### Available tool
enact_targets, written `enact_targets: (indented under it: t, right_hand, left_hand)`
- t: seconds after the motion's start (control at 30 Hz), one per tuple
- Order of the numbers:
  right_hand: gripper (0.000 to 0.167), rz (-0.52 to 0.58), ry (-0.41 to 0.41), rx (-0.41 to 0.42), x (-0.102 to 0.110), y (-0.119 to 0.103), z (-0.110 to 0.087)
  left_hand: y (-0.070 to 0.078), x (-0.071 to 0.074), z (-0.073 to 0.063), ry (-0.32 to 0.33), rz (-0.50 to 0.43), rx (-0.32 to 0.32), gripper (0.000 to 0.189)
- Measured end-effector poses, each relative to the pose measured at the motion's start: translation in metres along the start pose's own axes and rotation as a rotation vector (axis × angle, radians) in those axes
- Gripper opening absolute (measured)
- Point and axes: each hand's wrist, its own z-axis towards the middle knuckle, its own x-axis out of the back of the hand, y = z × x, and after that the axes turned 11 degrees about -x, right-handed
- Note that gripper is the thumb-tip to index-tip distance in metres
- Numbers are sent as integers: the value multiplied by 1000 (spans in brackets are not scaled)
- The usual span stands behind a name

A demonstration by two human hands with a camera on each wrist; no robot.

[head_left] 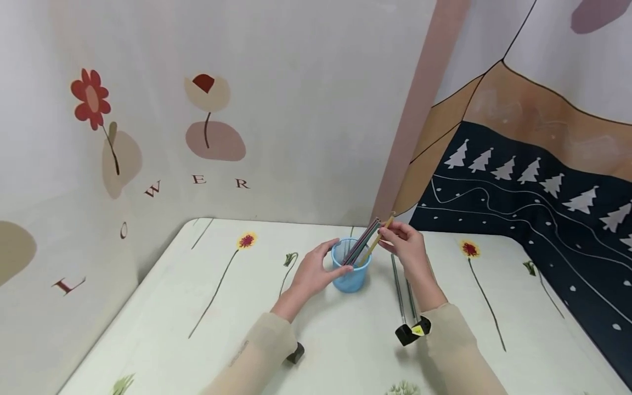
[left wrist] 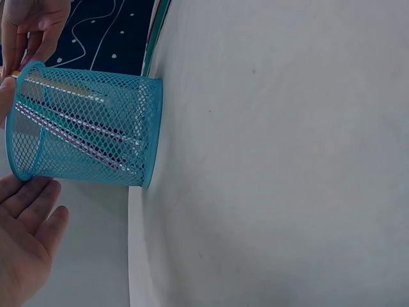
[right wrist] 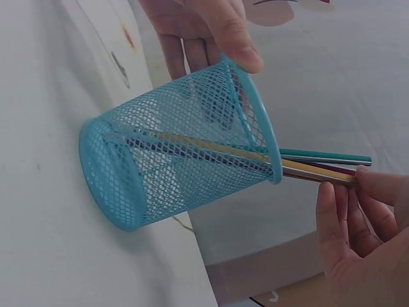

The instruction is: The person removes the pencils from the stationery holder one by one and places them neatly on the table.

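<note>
A light blue mesh pen cup (head_left: 349, 281) stands on the table, tilted in neither wrist view's relation to the tabletop. At its rim is my left hand (head_left: 313, 274), thumb over the near edge and fingers along the far side. Several slim, shiny coloured rods (head_left: 362, 242) lean out of the cup toward the right. My right hand (head_left: 407, 247) pinches a slim yellow rod (right wrist: 329, 173) between thumb and fingertips near its top. That rod's lower part shows through the mesh (left wrist: 83, 121), inside the cup. Beside it a teal rod (right wrist: 339, 157) sticks out past the rim.
Two long thin rods (head_left: 398, 285) lie on the white table (head_left: 163, 351) below my right wrist. A black device (head_left: 407, 333) with a yellow label is by the right sleeve; another black piece (head_left: 295, 353) is by the left. Printed curtains (head_left: 306, 109) hang behind.
</note>
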Motion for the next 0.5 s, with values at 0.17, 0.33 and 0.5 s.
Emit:
enact_targets:
  t: [0.17, 0.33, 0.5]
  right_hand:
    - [30, 47, 15, 24, 7, -5, -3]
    - [25, 86, 25, 53, 11, -7, -4]
    - [31, 119, 27, 101, 12, -11, -2]
  left_hand:
    - [0, -3, 1, -4, 1, -10, 79]
    - [0, -3, 0, -15, -6, -3, 80]
    - [2, 1, -2, 2, -14, -3, 79]
